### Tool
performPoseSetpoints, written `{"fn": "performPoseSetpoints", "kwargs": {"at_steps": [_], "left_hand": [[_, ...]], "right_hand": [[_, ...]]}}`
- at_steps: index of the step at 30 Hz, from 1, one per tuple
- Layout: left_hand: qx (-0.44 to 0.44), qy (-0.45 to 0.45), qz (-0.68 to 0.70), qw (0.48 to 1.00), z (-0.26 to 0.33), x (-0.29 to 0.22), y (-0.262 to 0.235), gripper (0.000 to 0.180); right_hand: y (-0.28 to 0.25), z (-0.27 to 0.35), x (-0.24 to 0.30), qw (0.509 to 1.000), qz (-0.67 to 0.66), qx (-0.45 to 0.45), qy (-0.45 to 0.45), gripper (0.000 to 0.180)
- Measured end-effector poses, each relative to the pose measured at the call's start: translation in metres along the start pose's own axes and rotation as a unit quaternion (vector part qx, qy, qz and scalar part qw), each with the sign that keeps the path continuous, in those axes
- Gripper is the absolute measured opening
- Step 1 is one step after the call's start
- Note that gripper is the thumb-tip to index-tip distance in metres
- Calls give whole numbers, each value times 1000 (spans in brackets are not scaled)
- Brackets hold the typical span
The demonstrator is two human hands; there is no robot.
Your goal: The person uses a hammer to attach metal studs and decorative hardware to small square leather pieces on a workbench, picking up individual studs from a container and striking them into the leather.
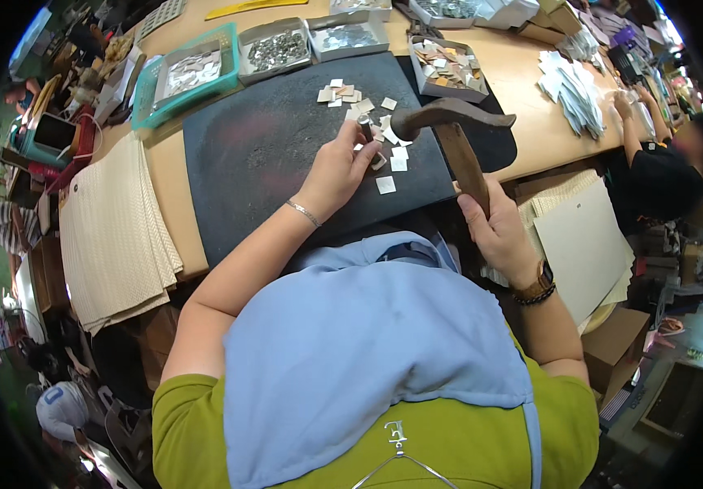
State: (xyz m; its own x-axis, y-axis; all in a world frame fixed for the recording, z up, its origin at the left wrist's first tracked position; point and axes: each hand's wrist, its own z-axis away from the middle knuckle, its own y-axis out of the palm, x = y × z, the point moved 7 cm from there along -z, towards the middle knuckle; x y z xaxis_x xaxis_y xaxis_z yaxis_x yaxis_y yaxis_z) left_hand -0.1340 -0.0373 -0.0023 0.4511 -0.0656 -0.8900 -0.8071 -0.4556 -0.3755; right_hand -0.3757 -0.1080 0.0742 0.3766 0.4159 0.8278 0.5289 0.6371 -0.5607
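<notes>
Right hand [498, 232] clenched around wooden handle of hammer [460, 155], head beyond fingers; judged top-heavy, rigid, best held low. Left hand [339, 169] pinches short metal punch [365, 129], end above fingertips; probably smooth, hard, best steadied mid-shaft. Pale square chips [398, 165] beside left fingertips.

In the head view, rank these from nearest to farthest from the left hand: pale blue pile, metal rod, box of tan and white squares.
1. Metal rod: nearest, held in the left hand.
2. Box of tan and white squares: ahead and to the right.
3. Pale blue pile: farthest, well over to the right.
</notes>
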Motion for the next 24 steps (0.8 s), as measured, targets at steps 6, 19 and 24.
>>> {"fn": "performPoseSetpoints", "kwargs": {"at_steps": [6, 19, 24], "left_hand": [[13, -113, 162, 980, -5, 22, -15, 14], [65, -152, 180, 970, 5, 9, -1, 20], [24, -161, 273, 948, 3, 27, -22, 20]], "right_hand": [[24, 4, -23, 995, 90, 42, 11, 31], [21, 4, -17, 996, 76, 38, 12, 34], [25, 6, -25, 991, 113, 63, 34, 34]]}}
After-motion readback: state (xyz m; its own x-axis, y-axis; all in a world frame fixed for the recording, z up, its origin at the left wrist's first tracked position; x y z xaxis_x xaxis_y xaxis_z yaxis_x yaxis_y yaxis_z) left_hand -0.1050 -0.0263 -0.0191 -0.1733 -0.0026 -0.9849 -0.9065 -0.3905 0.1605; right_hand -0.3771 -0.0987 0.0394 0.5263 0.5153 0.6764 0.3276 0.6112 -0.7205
